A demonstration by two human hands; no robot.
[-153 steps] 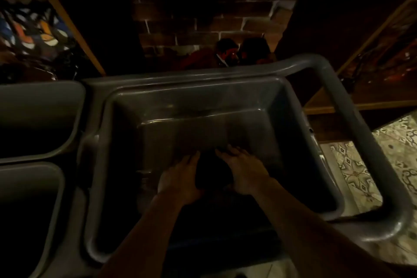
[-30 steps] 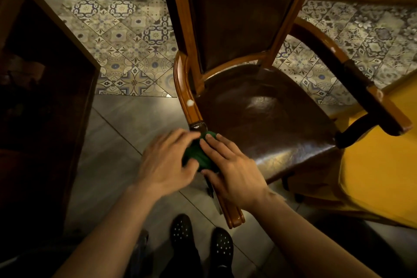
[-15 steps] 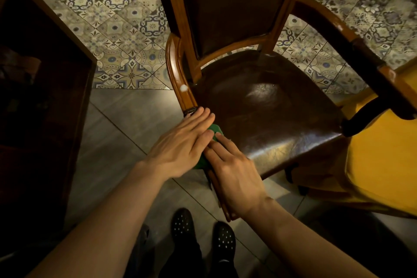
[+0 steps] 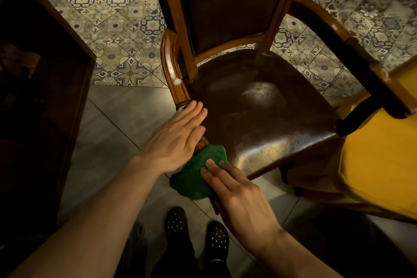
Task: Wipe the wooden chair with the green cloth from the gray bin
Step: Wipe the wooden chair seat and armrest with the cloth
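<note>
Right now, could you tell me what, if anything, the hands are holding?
The right hand presses the green cloth flat-fingered against the chair's armrest; no closed grip.

Dim, warm light falls on a floor of patterned tiles (image 4: pixel 126 29) that give way to plain grey tiles (image 4: pixel 117 119) nearer the camera. A dark wooden cabinet (image 4: pixel 45 79) stands at left, and yellow fabric (image 4: pixel 372 160) covers furniture at right.

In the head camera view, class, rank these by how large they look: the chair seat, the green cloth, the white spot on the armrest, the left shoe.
1. Chair seat
2. Green cloth
3. Left shoe, partly hidden and farther away, so its rank is unsure
4. White spot
</note>
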